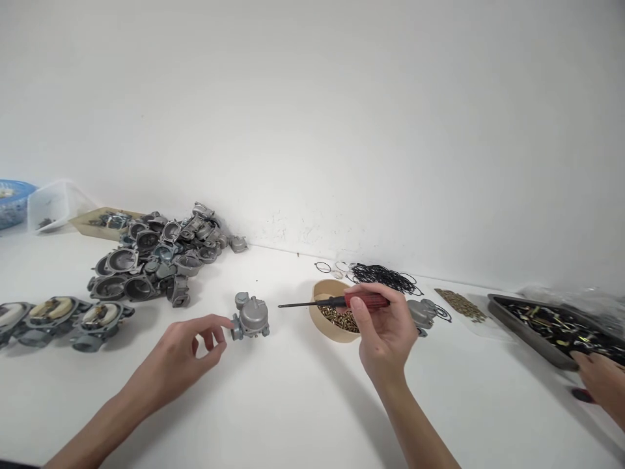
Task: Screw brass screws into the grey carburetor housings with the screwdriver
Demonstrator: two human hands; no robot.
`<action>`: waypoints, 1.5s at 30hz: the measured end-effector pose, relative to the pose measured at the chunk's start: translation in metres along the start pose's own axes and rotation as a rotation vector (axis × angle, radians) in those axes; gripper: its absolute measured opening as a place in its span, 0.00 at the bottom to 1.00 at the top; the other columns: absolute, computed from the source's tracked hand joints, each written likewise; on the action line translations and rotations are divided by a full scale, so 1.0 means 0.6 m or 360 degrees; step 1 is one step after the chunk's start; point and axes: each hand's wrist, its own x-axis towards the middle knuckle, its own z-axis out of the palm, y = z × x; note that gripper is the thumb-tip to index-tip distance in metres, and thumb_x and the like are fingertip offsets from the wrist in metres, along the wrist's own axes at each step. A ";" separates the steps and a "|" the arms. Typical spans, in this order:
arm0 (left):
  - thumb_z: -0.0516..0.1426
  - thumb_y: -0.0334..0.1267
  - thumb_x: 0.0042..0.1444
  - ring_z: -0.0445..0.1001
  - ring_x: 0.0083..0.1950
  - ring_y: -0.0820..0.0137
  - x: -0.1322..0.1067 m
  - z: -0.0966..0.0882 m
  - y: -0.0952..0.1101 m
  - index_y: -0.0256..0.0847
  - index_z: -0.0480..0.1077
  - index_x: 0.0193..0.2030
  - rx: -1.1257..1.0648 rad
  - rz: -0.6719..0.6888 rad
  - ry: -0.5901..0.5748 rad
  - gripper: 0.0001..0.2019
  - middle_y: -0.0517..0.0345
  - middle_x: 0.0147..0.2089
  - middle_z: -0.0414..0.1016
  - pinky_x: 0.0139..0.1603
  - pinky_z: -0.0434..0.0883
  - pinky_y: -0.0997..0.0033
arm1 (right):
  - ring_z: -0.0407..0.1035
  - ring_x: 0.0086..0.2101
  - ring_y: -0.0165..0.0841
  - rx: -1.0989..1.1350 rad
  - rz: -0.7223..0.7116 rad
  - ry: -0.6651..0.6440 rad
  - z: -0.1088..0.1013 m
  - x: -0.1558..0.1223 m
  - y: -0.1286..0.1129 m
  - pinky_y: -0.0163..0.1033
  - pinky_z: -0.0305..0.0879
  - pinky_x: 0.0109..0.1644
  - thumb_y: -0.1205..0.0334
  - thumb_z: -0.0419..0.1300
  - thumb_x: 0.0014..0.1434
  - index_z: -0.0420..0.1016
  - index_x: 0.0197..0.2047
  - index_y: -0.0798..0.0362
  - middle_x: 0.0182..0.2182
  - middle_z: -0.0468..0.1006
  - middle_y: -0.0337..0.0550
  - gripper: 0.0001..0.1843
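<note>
A grey metal carburetor (252,317) stands on the white table at centre. My left hand (188,355) reaches in from the lower left, fingers loosely curled, its fingertips touching the carburetor's left side. My right hand (383,332) is closed round the red handle of a screwdriver (336,302), whose dark shaft points left toward the carburetor. That hand hovers over a tan bowl (319,291) filled with small brass screws.
A heap of grey carburetor bodies (156,257) lies at the left, with three assembled units (63,319) in front of it. Black O-rings (383,278), another carburetor (424,312), brass parts (459,303) and a dark tray (517,324) sit right. Another person's hand (603,384) rests at the tray.
</note>
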 end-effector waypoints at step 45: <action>0.55 0.32 0.67 0.80 0.34 0.69 0.026 0.082 0.055 0.43 0.77 0.44 -0.0116 0.0245 0.0550 0.09 0.56 0.39 0.83 0.37 0.83 0.70 | 0.78 0.39 0.37 -0.0178 0.0204 -0.0264 0.025 -0.022 0.039 0.44 0.87 0.40 0.52 0.66 0.70 0.80 0.51 0.47 0.41 0.81 0.45 0.11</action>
